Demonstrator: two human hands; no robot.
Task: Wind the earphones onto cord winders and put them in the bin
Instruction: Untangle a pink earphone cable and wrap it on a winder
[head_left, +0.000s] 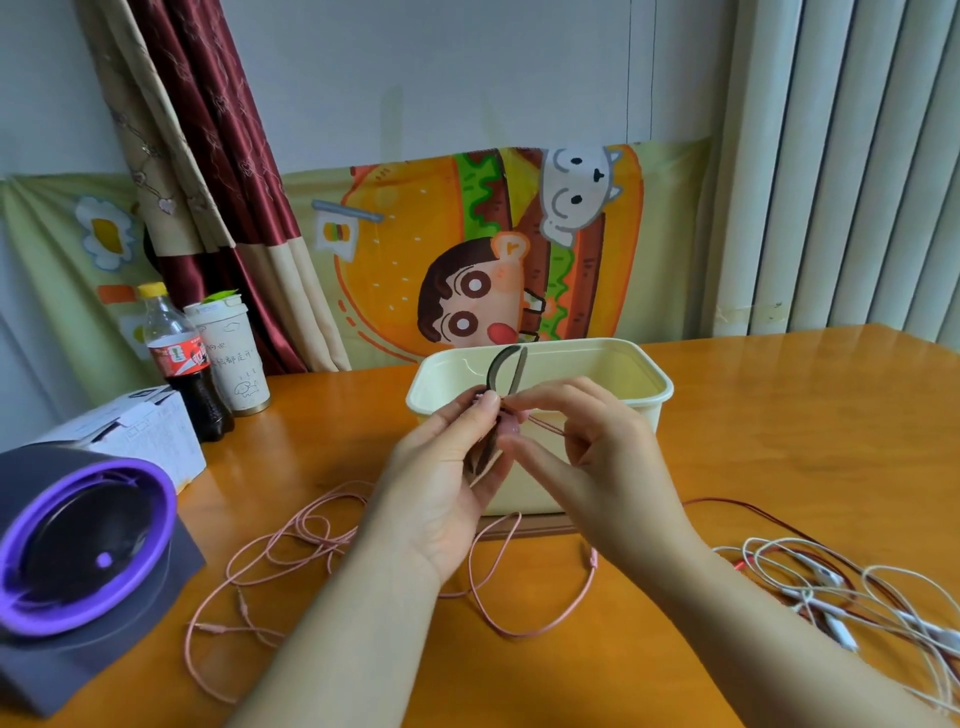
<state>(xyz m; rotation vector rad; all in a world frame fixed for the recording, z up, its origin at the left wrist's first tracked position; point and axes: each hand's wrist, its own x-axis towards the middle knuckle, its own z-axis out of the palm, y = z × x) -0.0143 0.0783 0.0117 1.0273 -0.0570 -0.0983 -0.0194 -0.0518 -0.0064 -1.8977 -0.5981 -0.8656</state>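
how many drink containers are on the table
2, both at the far left of the table: a cola bottle with a yellow cap, and a white paper cup right beside it. Nothing seems to hide more.

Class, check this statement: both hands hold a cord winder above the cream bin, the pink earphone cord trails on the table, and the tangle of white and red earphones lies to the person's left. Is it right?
One detail is wrong. The head view shows the white and red earphones lying to the person's right, not left. The rest stands: left hand and right hand hold the cord winder above the cream bin, pink earphone cord on the table.

Cord winder (506, 374) — half-hidden behind hands (519, 457)
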